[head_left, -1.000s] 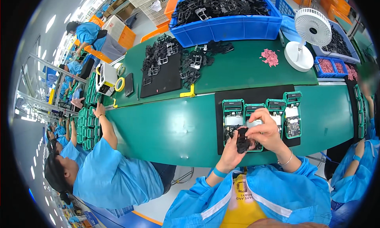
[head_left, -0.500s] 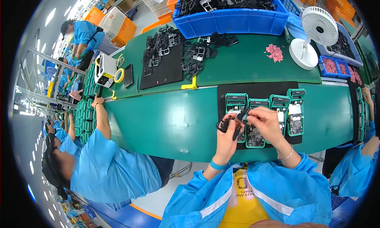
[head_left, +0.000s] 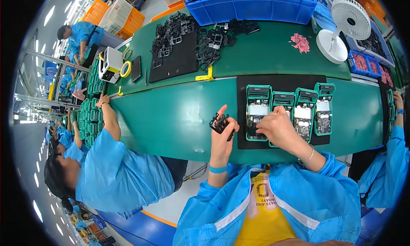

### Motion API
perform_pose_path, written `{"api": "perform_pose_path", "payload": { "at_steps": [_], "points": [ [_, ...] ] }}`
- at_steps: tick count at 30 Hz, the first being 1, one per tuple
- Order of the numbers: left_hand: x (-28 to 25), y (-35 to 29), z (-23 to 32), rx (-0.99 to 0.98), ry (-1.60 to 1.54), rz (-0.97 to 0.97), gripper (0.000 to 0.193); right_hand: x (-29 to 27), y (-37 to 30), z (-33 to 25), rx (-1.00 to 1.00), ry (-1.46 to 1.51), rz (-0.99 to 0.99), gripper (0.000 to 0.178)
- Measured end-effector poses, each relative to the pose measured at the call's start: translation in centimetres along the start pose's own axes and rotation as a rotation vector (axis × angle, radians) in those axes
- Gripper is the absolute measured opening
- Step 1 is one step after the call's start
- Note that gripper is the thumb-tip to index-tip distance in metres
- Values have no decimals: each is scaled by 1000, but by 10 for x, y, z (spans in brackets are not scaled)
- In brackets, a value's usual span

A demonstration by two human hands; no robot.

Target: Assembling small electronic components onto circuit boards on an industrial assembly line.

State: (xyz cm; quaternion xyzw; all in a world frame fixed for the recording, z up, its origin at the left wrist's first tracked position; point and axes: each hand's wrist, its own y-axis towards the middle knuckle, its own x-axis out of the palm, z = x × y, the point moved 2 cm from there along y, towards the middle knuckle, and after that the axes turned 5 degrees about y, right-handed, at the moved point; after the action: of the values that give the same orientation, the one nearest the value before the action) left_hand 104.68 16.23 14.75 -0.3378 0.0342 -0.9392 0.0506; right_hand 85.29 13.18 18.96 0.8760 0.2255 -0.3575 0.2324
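Observation:
My left hand point(head_left: 223, 141) is closed on black plastic frames point(head_left: 219, 123), held above the green table left of the dark mat, index finger pointing up. Over the leftmost green-framed device point(head_left: 257, 109) is my right hand point(head_left: 279, 128); its fingers are pinched together at the device's right edge, and whatever is between them is hidden. That hand also covers the lower part of a second green-framed device point(head_left: 282, 100). Farther right lie two more, a third device point(head_left: 304, 111) and a fourth device point(head_left: 324, 111), with circuit boards exposed.
A black mat point(head_left: 241, 137) lies under the devices. Beyond are a blue bin point(head_left: 252, 11), piled black frames point(head_left: 171, 36), pink pieces point(head_left: 300, 43) and a white fan point(head_left: 333, 47). A co-worker point(head_left: 124, 173) sits at left by stacked green devices point(head_left: 90, 122); another person's arm point(head_left: 397, 117) is at right.
My hands have moved apart. The left drew back leftward with the black frames; the right came down and slightly left onto the leftmost device. The view has shifted a little.

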Motion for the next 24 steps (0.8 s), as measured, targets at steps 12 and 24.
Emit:
{"api": "perform_pose_path", "payload": {
  "at_steps": [12,24],
  "points": [
    [17,-6,22,462,1408,-139,82,7,-2,-12,-77,-118,139,15],
    [66,1,24,863,1693,-635,62,-16,0,-7,343,1192,-45,63]
  ]
}}
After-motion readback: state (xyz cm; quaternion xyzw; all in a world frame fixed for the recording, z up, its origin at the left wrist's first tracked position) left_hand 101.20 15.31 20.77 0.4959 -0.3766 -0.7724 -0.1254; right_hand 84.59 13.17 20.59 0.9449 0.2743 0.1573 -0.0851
